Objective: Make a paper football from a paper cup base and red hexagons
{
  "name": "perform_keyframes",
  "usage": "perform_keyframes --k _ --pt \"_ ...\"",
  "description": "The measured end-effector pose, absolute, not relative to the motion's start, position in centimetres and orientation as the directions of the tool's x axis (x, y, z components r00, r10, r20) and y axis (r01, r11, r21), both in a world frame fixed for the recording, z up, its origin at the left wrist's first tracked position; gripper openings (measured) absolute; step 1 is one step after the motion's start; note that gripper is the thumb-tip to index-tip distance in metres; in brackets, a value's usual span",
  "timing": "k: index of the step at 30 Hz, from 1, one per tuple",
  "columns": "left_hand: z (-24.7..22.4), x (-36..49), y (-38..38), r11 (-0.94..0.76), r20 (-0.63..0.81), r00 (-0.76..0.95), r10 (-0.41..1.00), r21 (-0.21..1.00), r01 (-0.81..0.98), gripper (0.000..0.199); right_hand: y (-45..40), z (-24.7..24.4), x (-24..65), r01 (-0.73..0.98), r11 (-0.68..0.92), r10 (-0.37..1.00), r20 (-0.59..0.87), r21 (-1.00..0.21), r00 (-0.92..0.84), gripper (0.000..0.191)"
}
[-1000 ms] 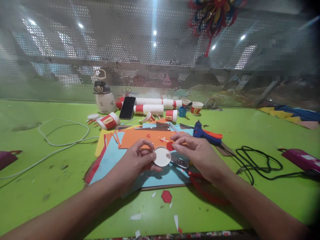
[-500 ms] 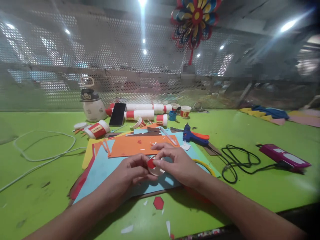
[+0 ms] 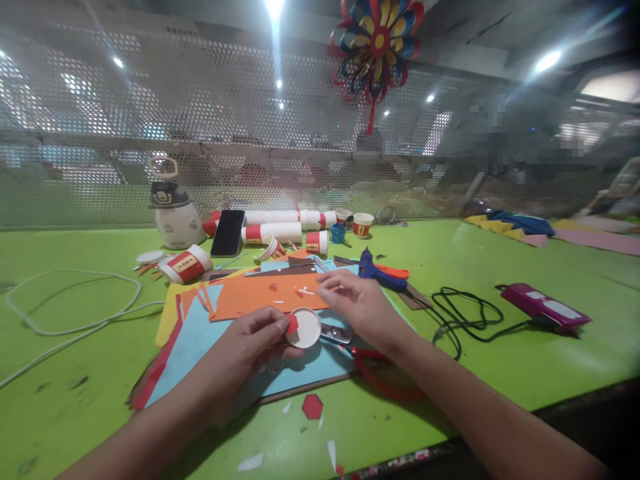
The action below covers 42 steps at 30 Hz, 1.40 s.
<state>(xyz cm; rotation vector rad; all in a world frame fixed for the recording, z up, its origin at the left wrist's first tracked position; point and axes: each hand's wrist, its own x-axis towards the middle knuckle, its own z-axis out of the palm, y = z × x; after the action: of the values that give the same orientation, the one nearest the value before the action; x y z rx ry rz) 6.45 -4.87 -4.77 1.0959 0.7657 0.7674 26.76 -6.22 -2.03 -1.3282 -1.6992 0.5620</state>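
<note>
My left hand pinches a round white paper cup bottom, tilted to face me, at its left edge. A small red paper piece lies under the thumb against that disc. My right hand is just right of the disc, apart from it, its fingers loosely spread and seemingly holding nothing. Beneath it, scissors with red handles rest on light blue paper, their blades partly behind the disc. A red paper hexagon lies on the green table in front.
Orange paper covers part of the blue sheet. Behind are paper cups, a phone, a bottle and a blue glue gun. The glue gun's black cord reaches a purple power strip; a pale cable curls at left.
My right hand has moved off the disc, up and right, and its fingers have opened. The disc, still in my left hand, faces me more fully. The scissors have come into sight.
</note>
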Motion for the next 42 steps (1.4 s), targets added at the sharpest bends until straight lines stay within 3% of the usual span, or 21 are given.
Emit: perform_keyframes --k 5,9,13,16,22,27,33,38,42 --pt "-4.0 5.7 -4.1 0.303 -0.173 0.485 0.857 0.931 -0.203 0.014 -2.9 -0.6 33.2 0.719 0.095 0.933 0.314 -0.689 0.178 0.024" --pt "-3.8 5.3 -3.8 0.301 -0.165 0.484 0.86 0.928 -0.219 0.013 -0.8 -1.2 37.2 0.887 -0.099 0.952 0.216 -0.45 0.216 0.025" --pt "-3.9 5.2 -3.6 0.276 -0.13 0.479 0.868 0.929 -0.248 0.016 -0.3 -3.0 38.3 0.961 -0.16 0.977 0.106 -0.225 0.187 0.028" --pt "-3.9 5.3 -3.4 0.254 -0.107 0.453 0.885 0.926 -0.278 0.017 -0.2 -4.1 38.4 0.979 -0.172 0.976 0.113 -0.113 0.185 0.028" --pt "-4.0 5.4 -3.3 0.288 -0.132 0.469 0.873 0.917 -0.277 0.018 0.2 -5.8 38.5 0.984 -0.171 0.962 0.208 -0.043 0.176 0.029" --pt "-4.2 5.5 -3.3 0.287 -0.121 0.486 0.866 0.915 -0.284 0.02 0.2 -6.0 38.5 0.974 -0.188 0.94 0.266 -0.126 0.216 0.028" --pt "-4.1 5.5 -3.5 0.274 -0.117 0.473 0.873 0.92 -0.279 0.017 0.2 -4.0 38.7 0.893 -0.183 0.887 0.323 -0.412 0.331 0.026" --pt "-3.8 5.6 -3.5 0.288 -0.143 0.469 0.872 0.923 -0.254 0.018 -0.4 -3.0 38.5 0.684 -0.082 0.872 0.28 -0.725 0.401 0.025" --pt "-4.2 5.4 -3.1 0.298 -0.157 0.47 0.869 0.923 -0.244 0.018 -1.7 -2.5 37.4 0.448 0.09 0.926 0.24 -0.889 0.29 0.041"
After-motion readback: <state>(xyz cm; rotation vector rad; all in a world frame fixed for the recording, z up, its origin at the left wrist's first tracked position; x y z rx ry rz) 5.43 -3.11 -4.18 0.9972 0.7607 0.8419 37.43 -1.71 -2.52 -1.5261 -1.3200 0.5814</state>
